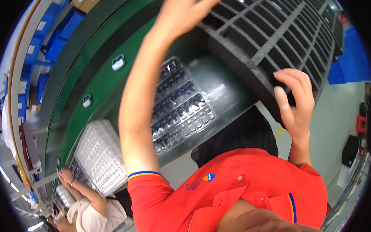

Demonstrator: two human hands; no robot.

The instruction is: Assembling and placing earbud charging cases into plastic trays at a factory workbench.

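Green tabletop (pixel 107 84) is curving along the L side. Blk divided tray (pixel 236 51) w/ grey-edged slots is filling the upper R. Stack of clear trays (pixel 100 154) is standing lower L; a clear tray (pixel 202 116) w/ small dark parts is lying btwn stack & blk one, partly behind the L forearm. L hand (pixel 185 11) is hanging nr the blk tray's L corner, fingers partly out of frame, so can't tell its grip. R hand (pixel 297 99) is hovering over its near end, grip loose, thumb apart, nothing showing inside. Two small white cases (pixel 118 63) are resting L of the forearm.
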